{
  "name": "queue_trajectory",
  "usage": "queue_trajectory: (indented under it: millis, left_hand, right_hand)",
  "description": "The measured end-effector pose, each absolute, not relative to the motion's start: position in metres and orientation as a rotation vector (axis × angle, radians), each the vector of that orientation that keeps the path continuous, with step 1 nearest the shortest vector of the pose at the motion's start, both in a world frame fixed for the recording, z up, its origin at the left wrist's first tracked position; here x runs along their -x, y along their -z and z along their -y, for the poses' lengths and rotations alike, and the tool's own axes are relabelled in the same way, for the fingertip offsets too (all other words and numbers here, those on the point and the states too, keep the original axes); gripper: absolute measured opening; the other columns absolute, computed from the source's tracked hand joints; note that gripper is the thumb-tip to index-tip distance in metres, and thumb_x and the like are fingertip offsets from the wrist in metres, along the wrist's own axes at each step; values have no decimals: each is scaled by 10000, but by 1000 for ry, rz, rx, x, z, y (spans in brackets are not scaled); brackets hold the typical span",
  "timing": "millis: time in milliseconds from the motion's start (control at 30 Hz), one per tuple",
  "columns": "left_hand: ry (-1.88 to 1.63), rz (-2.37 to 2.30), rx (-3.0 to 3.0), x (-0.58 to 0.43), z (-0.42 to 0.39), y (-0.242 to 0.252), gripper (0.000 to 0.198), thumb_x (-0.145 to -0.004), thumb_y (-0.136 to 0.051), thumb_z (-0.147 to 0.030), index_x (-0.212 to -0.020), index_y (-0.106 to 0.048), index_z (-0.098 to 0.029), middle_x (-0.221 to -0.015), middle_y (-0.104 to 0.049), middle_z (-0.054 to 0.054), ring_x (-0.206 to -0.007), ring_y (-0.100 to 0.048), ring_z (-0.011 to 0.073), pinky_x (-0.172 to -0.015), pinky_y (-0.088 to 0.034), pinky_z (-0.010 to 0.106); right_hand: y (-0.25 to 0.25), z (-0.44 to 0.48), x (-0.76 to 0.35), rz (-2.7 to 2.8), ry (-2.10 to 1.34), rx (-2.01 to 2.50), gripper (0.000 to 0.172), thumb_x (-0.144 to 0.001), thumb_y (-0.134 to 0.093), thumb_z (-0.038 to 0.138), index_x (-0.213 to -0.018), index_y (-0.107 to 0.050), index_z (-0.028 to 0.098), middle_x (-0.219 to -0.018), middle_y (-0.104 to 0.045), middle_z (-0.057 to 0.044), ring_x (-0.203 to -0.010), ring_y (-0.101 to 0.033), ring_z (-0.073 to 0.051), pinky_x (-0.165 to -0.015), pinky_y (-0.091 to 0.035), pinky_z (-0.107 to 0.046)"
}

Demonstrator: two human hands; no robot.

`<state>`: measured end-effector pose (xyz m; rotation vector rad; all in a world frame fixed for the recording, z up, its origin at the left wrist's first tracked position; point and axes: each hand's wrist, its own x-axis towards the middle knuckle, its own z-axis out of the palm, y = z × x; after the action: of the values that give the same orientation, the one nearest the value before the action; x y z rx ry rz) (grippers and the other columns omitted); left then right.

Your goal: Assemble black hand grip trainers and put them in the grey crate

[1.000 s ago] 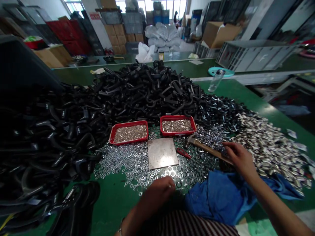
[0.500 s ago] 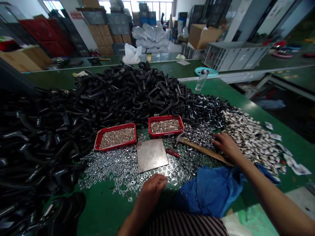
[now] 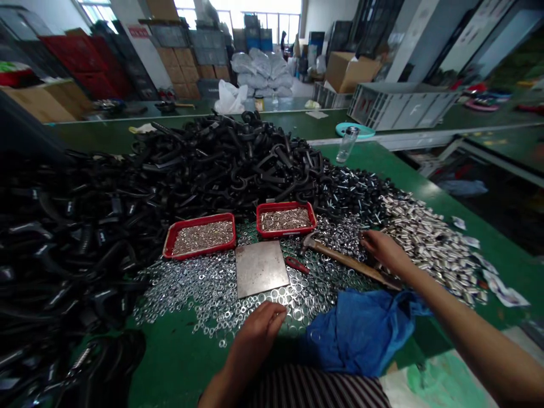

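Note:
My left hand (image 3: 257,331) rests on the near edge of a spread of silver washers (image 3: 204,286), fingers curled together, thumb beside a washer; whether it holds one is hidden. My right hand (image 3: 385,249) reaches forward over the wooden handle of a hammer (image 3: 340,258), its fingers bent down among small dark parts and washers; what the fingertips touch is hidden. A square metal plate (image 3: 261,267) lies flat between the hands. A small red-handled tool (image 3: 296,264) lies beside the plate.
Two red trays (image 3: 199,237) (image 3: 286,218) of small metal pieces sit behind the plate. A big heap of black curved parts (image 3: 127,187) fills the left and back. Silver sleeves (image 3: 429,241) pile up at right. A blue cloth (image 3: 361,331) lies near me. A clear bottle (image 3: 346,144) stands far right.
My right hand has moved forward and left, from the hammer handle's end toward the small parts. My left hand has slid a little left. The view shifted slightly.

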<state>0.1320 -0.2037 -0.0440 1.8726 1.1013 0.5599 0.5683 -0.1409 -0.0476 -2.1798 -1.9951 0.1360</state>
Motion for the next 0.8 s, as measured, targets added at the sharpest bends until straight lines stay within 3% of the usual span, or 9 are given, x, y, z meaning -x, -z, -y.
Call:
queue_trajectory:
  millis: [133,267,367,467,567,633,800]
  left_hand:
    - [-551,-1232,-1657,-126,196,40,190,-935,-546,-340,-978,-677,-208,-930,-707,40,-843,-659,193,-788,-517,309]
    - [-612,-1155,-1679,-128,187,37,241,-952,-515,-357,-981,-691,-196,-954,-690,63,-859,-649,195,-779,-511,302]
    - [-671,-1099,-1666,-130,182,37,261,-963,-486,-333,-1065,-690,-207,-1013,-663,70,-837,-651,176,-749,-515,289]
    - [-747,-1153,-1446,-131,177,36,236,-926,-541,-322,-1067,-667,-180,-939,-662,60,-723,-650,150,-691,-523,280]
    - [-846,-1150,-1139,-133,169,29,222,-875,-617,-329,-1011,-642,-156,-813,-670,37,-691,-662,149,-667,-528,269]
    - [-913,-1104,-1013,-135,163,24,227,-846,-660,-334,-979,-641,-152,-804,-680,36,-722,-674,149,-685,-529,258]
    - [-1058,-1071,-885,-142,152,21,224,-803,-719,-318,-934,-663,-145,-815,-691,28,-709,-648,113,-696,-513,229]
  right_hand:
    - [20,134,-540,1634,-787,1885,422,-917,-544,501,-1239,-604,234,-853,-721,-30,-659,-650,-195,-658,-524,-338]
    - [4,120,-488,1561,-983,1645,389,-785,-723,527,-1049,-719,241,-1046,-727,-50,-895,-663,-226,-799,-520,-356]
    - [2,109,-448,1393,-1099,1514,405,-783,-748,506,-1110,-719,267,-1118,-712,-51,-994,-648,-238,-836,-511,-359]
    - [5,103,-410,1135,-1394,1296,383,-818,-741,466,-1133,-690,254,-1006,-702,-34,-819,-642,-163,-738,-518,-308]
    - [11,104,-375,1044,-1619,1112,255,-828,-750,422,-938,-668,206,-808,-653,1,-650,-582,-109,-634,-498,-260]
    - [16,107,-354,1017,-1713,1051,235,-842,-742,405,-910,-623,214,-725,-625,25,-590,-567,-104,-585,-486,-250]
    - [25,116,-321,1130,-1710,1057,258,-886,-694,414,-1012,-595,211,-735,-667,15,-519,-567,-95,-519,-463,-233]
